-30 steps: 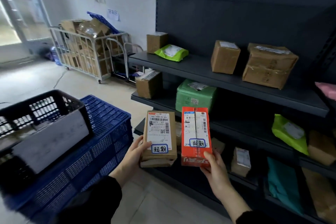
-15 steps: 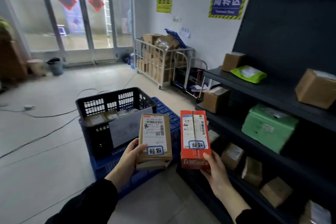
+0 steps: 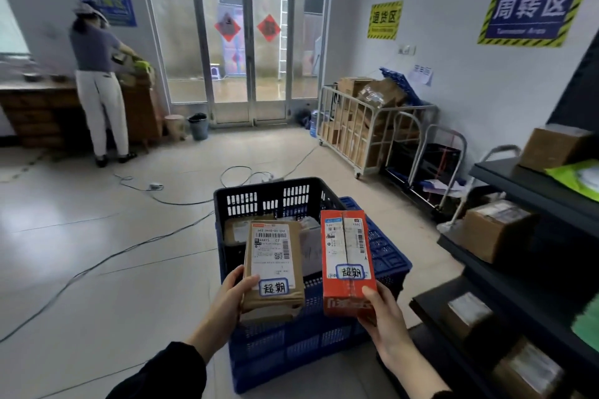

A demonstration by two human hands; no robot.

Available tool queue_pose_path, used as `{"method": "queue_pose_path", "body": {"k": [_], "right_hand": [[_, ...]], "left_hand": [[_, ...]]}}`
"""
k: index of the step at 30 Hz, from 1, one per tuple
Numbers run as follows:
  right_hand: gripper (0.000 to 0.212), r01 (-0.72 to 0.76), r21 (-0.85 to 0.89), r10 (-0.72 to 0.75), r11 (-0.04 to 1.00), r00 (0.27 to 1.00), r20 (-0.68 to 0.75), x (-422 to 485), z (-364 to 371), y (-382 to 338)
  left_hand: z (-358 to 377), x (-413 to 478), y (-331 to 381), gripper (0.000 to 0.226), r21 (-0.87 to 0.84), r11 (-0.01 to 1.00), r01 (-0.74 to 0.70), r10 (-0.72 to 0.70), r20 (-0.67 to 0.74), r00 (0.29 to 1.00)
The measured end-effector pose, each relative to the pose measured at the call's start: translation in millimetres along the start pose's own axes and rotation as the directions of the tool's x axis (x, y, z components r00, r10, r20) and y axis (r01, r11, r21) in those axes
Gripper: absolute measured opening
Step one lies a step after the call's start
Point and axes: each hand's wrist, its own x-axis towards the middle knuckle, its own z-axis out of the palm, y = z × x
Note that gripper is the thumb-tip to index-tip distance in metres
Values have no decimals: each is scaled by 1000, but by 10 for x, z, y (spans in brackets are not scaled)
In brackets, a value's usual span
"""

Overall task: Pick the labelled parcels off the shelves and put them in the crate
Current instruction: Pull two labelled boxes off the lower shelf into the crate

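Note:
My left hand [image 3: 228, 298] grips a flat brown parcel [image 3: 274, 264] by its lower left corner; a white shipping label and a small handwritten sticker show on its face. My right hand [image 3: 384, 311] holds an orange-red box [image 3: 347, 261] from below, and it bears a handwritten sticker too. Both parcels hang upright above the black crate [image 3: 259, 196], which holds several brown parcels and sits on a blue crate [image 3: 385, 256]. The dark shelves [image 3: 531, 191] with more boxes stand at the right.
A person stands at a wooden counter [image 3: 35, 107] far left. Cables [image 3: 129, 256] run across the tiled floor. A metal cage trolley [image 3: 366, 126] full of cartons and a hand cart [image 3: 434, 165] stand by the right wall. Glass doors [image 3: 246, 42] lie ahead.
My view has swung left from the shelves toward the room. Both parcels, still held, now hang over the black crate instead of in front of the shelves.

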Motion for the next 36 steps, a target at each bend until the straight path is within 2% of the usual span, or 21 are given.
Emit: {"method": "queue_pose_path", "body": {"k": [4, 8, 12, 18, 24, 32, 36], "right_hand": [[42, -31, -31, 32, 999, 999, 29, 645, 45, -61], [43, -55, -51, 59, 997, 994, 91, 1276, 53, -221], [45, -81, -101, 97, 992, 982, 164, 1832, 103, -414], [35, -106, -143, 134, 984, 969, 208, 2573, 189, -468], [32, -130, -262, 193, 956, 954, 230, 3287, 376, -499], [23, -171, -472, 313, 865, 919, 241, 4264, 769, -560], [43, -169, -625, 393, 762, 887, 241, 4671, 924, -496]], "left_hand": [[38, 489, 123, 44, -6, 1000, -8, 8, -43, 999], [114, 1029, 220, 58, -36, 999, 5, -9, -110, 994], [119, 1458, 313, 60, -66, 998, 2, -13, -170, 985], [-34, 1962, 507, 49, -71, 997, -10, -10, -262, 965], [-346, 2521, 695, 41, -19, 1000, 7, -13, -300, 954], [-949, 3380, 798, 44, -4, 997, 76, -74, -323, 944], [-1217, 3669, 827, 44, 83, 987, 134, -101, -325, 940]]}}
